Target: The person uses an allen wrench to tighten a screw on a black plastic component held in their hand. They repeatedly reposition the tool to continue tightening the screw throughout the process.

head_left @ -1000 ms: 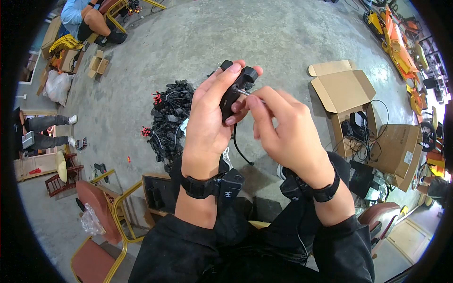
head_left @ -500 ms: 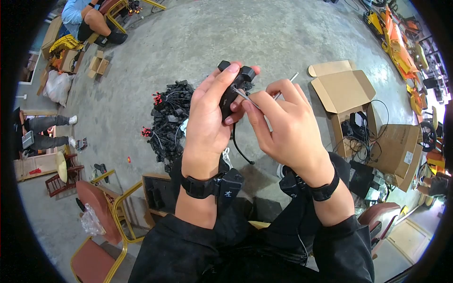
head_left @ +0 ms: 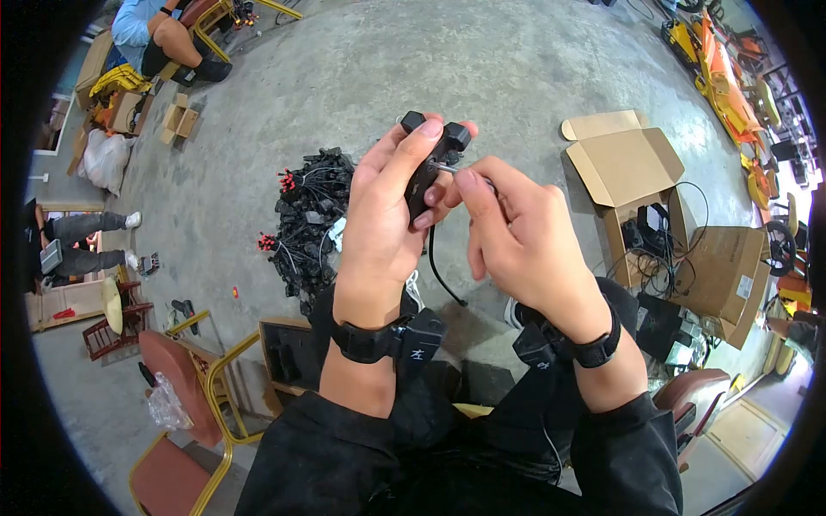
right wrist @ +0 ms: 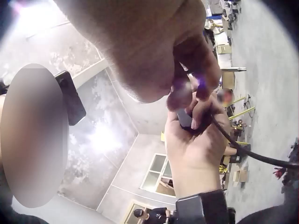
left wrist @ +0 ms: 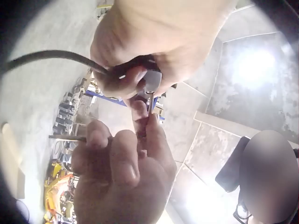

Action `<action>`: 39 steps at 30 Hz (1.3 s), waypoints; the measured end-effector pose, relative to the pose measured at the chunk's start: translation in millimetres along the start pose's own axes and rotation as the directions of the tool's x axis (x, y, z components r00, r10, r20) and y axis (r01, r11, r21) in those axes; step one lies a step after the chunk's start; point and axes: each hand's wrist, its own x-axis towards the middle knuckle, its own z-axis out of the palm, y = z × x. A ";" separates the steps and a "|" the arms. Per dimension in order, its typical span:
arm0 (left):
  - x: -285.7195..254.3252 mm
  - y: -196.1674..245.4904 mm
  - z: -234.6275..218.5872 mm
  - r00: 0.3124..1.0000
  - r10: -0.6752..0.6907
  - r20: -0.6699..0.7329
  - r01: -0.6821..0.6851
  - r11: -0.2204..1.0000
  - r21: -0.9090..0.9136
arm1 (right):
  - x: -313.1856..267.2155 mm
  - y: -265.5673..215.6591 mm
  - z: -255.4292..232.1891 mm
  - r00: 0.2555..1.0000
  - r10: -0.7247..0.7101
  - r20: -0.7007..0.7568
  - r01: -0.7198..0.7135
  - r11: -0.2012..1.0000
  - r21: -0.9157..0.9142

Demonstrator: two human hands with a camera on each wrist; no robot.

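Observation:
My left hand (head_left: pixel 379 206) grips a black device (head_left: pixel 418 191) with two blocky ends at its top, the thumb lying along its near side. A black cable (head_left: pixel 437 268) hangs from the device's lower end. In my right hand (head_left: pixel 538 232), thumb and fingertips pinch a thin metal L-shaped hex key (head_left: pixel 449 168). One arm of the hex key meets the device's side close to the blocky ends. Its other arm sticks out past the fingers in the left wrist view, where the device's grey end (left wrist: pixel 153 80) shows too. Fingers hide the bend.
A heap of black devices (head_left: pixel 301 232) with red-tipped wires lies on the floor, left of my hands. To the right are an opened cardboard box (head_left: pixel 632 159) with cables and another carton (head_left: pixel 723 275). Chairs (head_left: pixel 176 378) stand at lower left; a person (head_left: pixel 163 43) sits at upper left.
My right hand's fingers have turned the hex key back and forth; its free arm stuck out at upper right half a second ago and is now hidden in the head view. The left hand barely moved.

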 end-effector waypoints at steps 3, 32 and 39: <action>-0.1 -0.2 1.2 1.000 0.013 0.011 -0.013 0.999 -0.044 | -2.4 -1.4 -0.8 0.999 -0.045 -0.021 0.046 0.999 0.011; -0.3 2.1 0.5 1.000 0.022 0.006 -0.022 1.000 0.006 | 6.8 20.1 4.5 0.832 -0.548 -0.084 0.470 0.778 -0.417; -0.5 1.2 1.3 1.000 0.027 0.000 -0.027 0.999 -0.039 | 1.0 15.9 7.5 0.957 -0.269 -0.109 0.249 0.954 -0.164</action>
